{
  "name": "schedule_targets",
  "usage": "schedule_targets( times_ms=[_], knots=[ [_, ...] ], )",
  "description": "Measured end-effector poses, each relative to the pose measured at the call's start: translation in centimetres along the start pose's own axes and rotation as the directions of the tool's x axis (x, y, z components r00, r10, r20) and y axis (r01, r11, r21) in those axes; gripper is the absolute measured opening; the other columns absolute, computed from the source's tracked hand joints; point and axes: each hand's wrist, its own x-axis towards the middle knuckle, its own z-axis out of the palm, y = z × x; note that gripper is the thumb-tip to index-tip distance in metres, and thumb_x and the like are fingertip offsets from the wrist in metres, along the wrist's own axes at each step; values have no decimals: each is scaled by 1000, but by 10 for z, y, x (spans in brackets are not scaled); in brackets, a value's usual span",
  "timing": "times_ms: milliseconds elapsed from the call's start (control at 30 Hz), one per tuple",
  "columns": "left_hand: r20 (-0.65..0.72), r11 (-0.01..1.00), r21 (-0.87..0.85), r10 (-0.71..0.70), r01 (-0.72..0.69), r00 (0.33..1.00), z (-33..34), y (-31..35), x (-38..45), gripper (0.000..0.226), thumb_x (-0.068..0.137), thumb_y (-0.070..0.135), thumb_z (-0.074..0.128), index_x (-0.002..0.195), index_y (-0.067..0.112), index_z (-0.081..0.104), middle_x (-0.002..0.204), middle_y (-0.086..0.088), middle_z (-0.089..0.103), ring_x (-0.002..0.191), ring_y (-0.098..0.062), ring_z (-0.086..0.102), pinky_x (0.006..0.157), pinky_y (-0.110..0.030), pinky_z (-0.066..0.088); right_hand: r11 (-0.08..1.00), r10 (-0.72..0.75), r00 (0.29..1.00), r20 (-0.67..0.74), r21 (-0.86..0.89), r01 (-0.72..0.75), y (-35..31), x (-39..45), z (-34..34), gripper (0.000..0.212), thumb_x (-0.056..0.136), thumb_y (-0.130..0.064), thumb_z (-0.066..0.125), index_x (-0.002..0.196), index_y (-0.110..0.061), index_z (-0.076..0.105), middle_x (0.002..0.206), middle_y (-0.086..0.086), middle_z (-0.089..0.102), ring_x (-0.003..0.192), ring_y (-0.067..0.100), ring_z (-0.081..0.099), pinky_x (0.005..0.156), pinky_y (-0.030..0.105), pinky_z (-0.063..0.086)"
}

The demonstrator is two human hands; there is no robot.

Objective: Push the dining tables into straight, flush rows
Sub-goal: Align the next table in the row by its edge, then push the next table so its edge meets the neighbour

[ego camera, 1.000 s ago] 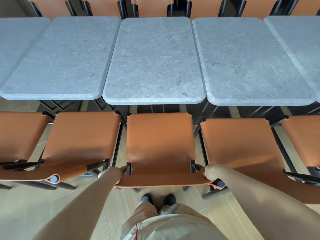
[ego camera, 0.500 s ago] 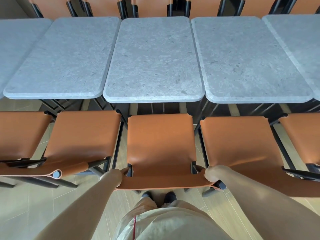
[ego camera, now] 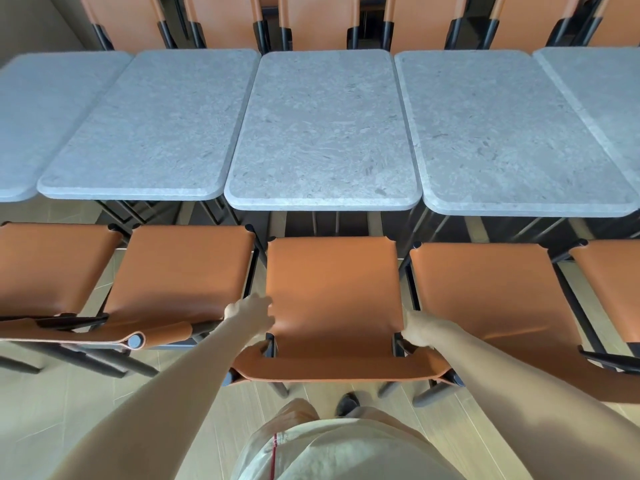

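Observation:
Several grey stone-topped dining tables stand side by side in a row. The middle table (ego camera: 322,133) is straight ahead, with the left table (ego camera: 149,133) and the right table (ego camera: 502,133) close against its sides. Their near edges are slightly stepped, each a little nearer toward the right. An orange leather chair (ego camera: 332,289) stands in front of the middle table. My left hand (ego camera: 249,311) hovers at the seat's left edge, blurred, fingers loosely curled. At the seat's right edge lies my right hand (ego camera: 417,329), its fingers hidden.
More orange chairs flank the middle one: the left chair (ego camera: 180,271) and the right chair (ego camera: 485,289). Another row of chairs (ego camera: 318,22) lines the far side of the tables. Pale wood floor (ego camera: 86,410) lies beneath me.
Both hands have let go of the top of the chair's backrest and moved forward to the sides of the seat. The view has tipped up, showing more of the far chairs.

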Motion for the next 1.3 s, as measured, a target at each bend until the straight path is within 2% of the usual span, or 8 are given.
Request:
schedule_targets(
  times_ms=[133,300,400,533,667,833,1000,1300],
  knots=[
    [-229,957,-241,107,-162,967,-26,-1,-3,41,98,32,56,138,34,53,142,6,48,116,-21,60,88,-38,54,988,-88,992,-89,120,99,-38,-17,-24,63,100,-33,50,157,-18,26,160,15,30,145,37,33,117,49,31],
    [-457,825,-456,104,-333,883,-31,-28,-23,36,95,24,63,130,31,59,126,8,53,111,-18,61,89,-40,54,920,-307,897,-317,144,365,-99,-60,-49,53,103,-27,49,153,-22,34,158,4,34,124,23,59,96,33,47],
    [-581,742,-516,65,-429,811,-36,-54,-47,36,92,19,68,127,26,63,108,11,51,100,-11,59,87,-31,51,845,-387,825,-412,200,496,-135,-83,-55,50,101,-24,50,150,-23,38,153,2,42,131,17,50,99,29,44],
    [-688,616,-579,-18,-533,726,-45,-103,-91,36,89,15,72,123,26,66,109,12,57,106,-8,59,94,-27,49,737,-455,730,-509,245,630,-191,-127,-49,47,100,-20,53,146,-25,44,146,-4,48,127,9,51,74,13,41],
    [-731,487,-626,-92,-610,676,-47,-155,-140,36,89,22,76,122,30,64,119,21,59,116,-1,59,104,-29,48,604,-494,647,-581,306,736,-245,-172,-33,43,98,-17,55,140,-26,51,143,-6,53,123,6,55,89,20,43],
    [-712,411,-674,-141,-614,688,-38,-213,-196,51,79,53,70,127,38,61,131,23,60,127,-1,53,109,-38,45,492,-528,586,-615,341,801,-303,-219,0,42,96,-13,56,136,-26,55,140,-15,55,119,1,56,99,23,44],
    [-714,365,-684,-159,-632,681,-25,-256,-233,45,86,41,74,129,38,60,135,21,59,130,-1,52,110,-39,45,439,-547,561,-621,358,824,-340,-245,35,41,96,-12,56,133,-29,57,135,-17,56,119,0,58,84,8,42],
    [-714,337,-691,-177,-640,678,-23,-291,-247,41,90,34,74,128,39,60,136,20,58,131,-4,52,107,-31,41,414,-546,548,-634,364,834,-373,-263,52,40,96,-10,56,133,-27,59,135,-17,59,117,0,59,75,5,42]
  ],
)
